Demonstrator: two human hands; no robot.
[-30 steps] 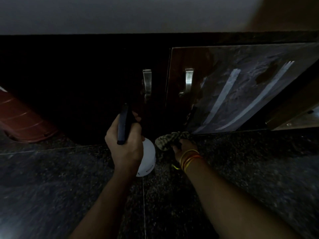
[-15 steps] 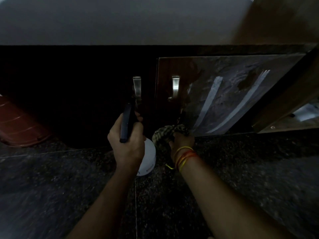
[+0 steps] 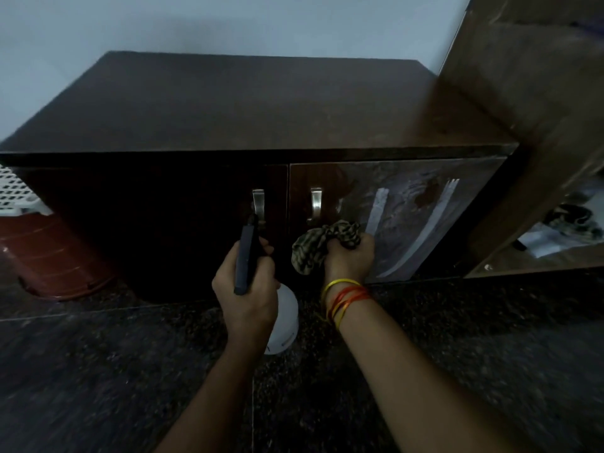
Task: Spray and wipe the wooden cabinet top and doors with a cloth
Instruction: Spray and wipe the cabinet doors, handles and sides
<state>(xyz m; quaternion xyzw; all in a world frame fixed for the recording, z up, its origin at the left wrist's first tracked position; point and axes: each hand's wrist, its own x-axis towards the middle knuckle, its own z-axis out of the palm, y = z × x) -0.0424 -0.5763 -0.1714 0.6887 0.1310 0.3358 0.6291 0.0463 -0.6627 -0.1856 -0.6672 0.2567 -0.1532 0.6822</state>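
A low dark wooden cabinet stands against the wall, its flat top (image 3: 261, 103) in full view. Two doors with metal handles face me: the left door (image 3: 157, 223) is dark, the right door (image 3: 418, 220) glossy with pale reflected streaks. My left hand (image 3: 248, 289) grips a spray bottle (image 3: 283, 322) with a white body and a black head that points at the doors. My right hand (image 3: 349, 253) holds a bunched patterned cloth (image 3: 323, 245) in front of the right door, below its handle (image 3: 315, 201). Whether the cloth touches the door is unclear.
A brown wooden panel (image 3: 529, 103) leans in at the right, with a shelf of small items (image 3: 562, 230) under it. A reddish-brown tub (image 3: 55, 256) and a white perforated basket (image 3: 13, 191) sit at the left. The floor (image 3: 98, 371) is dark speckled stone.
The view has risen, so the cabinet top now shows. My right hand has lifted the cloth from near the floor up to the right door. The left hand with the bottle stays in front of the doors.
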